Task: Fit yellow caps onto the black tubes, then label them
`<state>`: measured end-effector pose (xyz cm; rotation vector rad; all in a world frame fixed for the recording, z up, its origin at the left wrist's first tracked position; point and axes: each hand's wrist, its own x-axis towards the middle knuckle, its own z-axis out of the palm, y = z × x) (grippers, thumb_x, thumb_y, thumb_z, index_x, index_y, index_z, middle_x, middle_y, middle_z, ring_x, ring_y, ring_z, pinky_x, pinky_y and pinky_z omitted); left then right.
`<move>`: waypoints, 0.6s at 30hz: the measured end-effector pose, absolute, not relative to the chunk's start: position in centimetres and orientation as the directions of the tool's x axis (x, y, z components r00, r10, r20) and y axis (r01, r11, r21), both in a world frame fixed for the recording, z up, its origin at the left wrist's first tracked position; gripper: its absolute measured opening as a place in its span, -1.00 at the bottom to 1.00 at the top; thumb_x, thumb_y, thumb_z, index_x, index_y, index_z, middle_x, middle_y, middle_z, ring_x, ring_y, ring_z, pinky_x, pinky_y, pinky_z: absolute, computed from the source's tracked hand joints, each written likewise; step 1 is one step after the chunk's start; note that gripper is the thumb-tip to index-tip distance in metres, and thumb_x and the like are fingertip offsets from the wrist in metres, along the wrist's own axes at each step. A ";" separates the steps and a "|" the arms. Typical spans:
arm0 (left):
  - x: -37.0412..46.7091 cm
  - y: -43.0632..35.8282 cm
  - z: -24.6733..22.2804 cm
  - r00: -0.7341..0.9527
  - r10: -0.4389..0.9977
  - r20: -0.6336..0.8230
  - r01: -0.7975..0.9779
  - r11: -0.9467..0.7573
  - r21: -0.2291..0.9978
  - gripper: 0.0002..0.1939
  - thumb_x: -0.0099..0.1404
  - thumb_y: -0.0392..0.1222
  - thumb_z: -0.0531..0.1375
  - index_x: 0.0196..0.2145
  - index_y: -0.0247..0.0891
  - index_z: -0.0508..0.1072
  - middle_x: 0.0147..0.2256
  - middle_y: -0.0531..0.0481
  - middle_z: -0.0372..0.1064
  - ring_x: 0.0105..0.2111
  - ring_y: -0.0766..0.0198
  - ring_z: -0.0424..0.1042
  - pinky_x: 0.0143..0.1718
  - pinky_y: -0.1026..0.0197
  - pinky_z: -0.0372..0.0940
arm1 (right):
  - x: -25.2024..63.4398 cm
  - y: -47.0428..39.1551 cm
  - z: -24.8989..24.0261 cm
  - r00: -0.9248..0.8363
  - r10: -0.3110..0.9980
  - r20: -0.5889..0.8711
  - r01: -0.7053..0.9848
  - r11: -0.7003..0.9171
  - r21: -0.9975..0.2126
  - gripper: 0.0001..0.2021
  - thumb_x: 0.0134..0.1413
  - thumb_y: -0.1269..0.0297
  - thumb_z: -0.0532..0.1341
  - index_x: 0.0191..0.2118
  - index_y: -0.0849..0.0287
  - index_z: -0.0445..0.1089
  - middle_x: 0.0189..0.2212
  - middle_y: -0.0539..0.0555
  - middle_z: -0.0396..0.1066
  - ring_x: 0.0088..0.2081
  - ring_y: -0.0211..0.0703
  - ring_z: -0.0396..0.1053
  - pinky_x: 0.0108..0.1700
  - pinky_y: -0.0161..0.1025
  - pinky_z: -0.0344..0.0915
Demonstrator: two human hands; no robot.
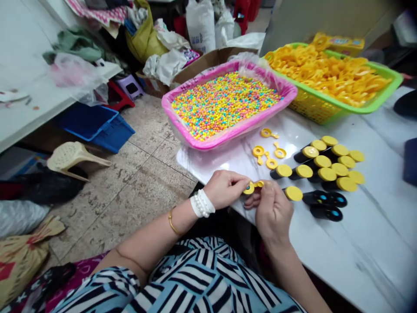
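Observation:
Close to the table's front edge, my left hand and my right hand meet around a small yellow plastic ring piece with a short tab. Each hand pinches it, the left at the ring and the right at the tab end. A spot of blue shows in the ring's opening. Just right of my right hand are several black cylinders with flat yellow caps. Three black cylinders with blue in their ends lie uncapped beside them. Several loose yellow ring pieces are scattered beyond my hands.
A pink tray of colourful beads sits at the table's far left edge. Behind it on the right, a green-rimmed basket is heaped with yellow pieces. A cream stool and a blue crate stand on the floor to the left.

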<state>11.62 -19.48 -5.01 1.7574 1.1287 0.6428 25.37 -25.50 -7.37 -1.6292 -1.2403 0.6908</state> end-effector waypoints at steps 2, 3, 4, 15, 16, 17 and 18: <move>11.4 -19.6 -5.0 0.475 0.879 -0.044 0.382 -0.161 0.910 -0.69 0.36 -0.15 0.09 -0.36 -0.27 0.61 -0.35 0.02 0.55 -0.36 0.28 0.47 -0.31 0.32 0.31 | 25.4 -25.6 -7.4 0.338 0.936 0.094 0.373 -0.042 -0.927 -0.64 0.35 0.06 -0.03 -0.35 0.12 0.36 -0.59 -0.01 0.35 -0.47 -0.18 0.37 -0.35 -0.26 0.32; 11.3 -19.6 -5.0 0.491 0.870 -0.046 0.362 -0.155 0.919 -0.70 0.37 -0.15 0.09 -0.32 -0.26 0.61 -0.31 0.00 0.56 -0.33 0.27 0.48 -0.28 0.31 0.32 | 25.4 -25.6 -7.4 0.337 0.938 0.082 0.352 -0.045 -0.935 -0.65 0.35 0.07 -0.01 -0.35 0.12 0.37 -0.57 -0.01 0.35 -0.47 -0.18 0.37 -0.35 -0.26 0.32; 11.2 -19.5 -5.0 0.504 0.862 -0.052 0.345 -0.145 0.927 -0.71 0.37 -0.14 0.09 -0.29 -0.26 0.61 -0.29 -0.01 0.56 -0.30 0.26 0.49 -0.25 0.30 0.33 | 25.5 -25.7 -7.4 0.331 0.942 0.062 0.324 -0.051 -0.945 -0.66 0.34 0.08 0.01 -0.35 0.13 0.38 -0.56 -0.01 0.35 -0.48 -0.19 0.36 -0.35 -0.26 0.32; 9.9 -18.3 -5.1 0.667 0.744 -0.042 0.365 -0.277 0.889 -0.63 0.44 -0.11 0.01 0.02 -0.26 0.51 -0.40 -0.03 0.39 -0.36 0.27 0.39 -0.28 0.23 0.30 | 26.3 -24.6 -6.1 0.125 0.979 -0.159 -0.065 -0.152 -0.986 -0.79 0.06 0.15 0.34 -0.34 0.16 0.38 -0.50 -0.04 0.38 -0.49 -0.29 0.31 -0.44 -0.36 0.28; 9.6 -18.3 -5.2 0.688 0.725 -0.019 0.355 -0.314 0.881 -0.61 0.43 -0.12 0.03 0.09 -0.28 0.45 -0.40 -0.01 0.35 -0.39 0.29 0.36 -0.31 0.25 0.29 | 26.3 -24.4 -6.1 0.112 0.981 -0.161 -0.072 -0.153 -0.986 -0.79 0.06 0.16 0.35 -0.36 0.16 0.36 -0.50 -0.05 0.37 -0.48 -0.30 0.30 -0.44 -0.36 0.27; 9.3 -18.3 -5.2 0.710 0.704 -0.007 0.341 -0.335 0.878 -0.57 0.40 -0.13 0.07 0.17 -0.29 0.36 -0.37 0.00 0.33 -0.41 0.31 0.33 -0.34 0.26 0.29 | 26.2 -24.3 -6.1 0.106 0.981 -0.165 -0.066 -0.159 -0.985 -0.78 0.06 0.16 0.35 -0.37 0.16 0.34 -0.50 -0.05 0.35 -0.48 -0.30 0.29 -0.43 -0.37 0.26; 9.2 -18.3 -5.2 0.726 0.687 -0.005 0.329 -0.341 0.880 -0.47 0.35 -0.14 0.14 0.23 -0.29 0.26 -0.32 0.00 0.32 -0.43 0.33 0.31 -0.36 0.27 0.29 | 26.2 -24.2 -6.0 0.104 0.979 -0.174 -0.054 -0.170 -0.984 -0.78 0.06 0.16 0.34 -0.37 0.16 0.33 -0.50 -0.06 0.33 -0.48 -0.31 0.28 -0.44 -0.37 0.25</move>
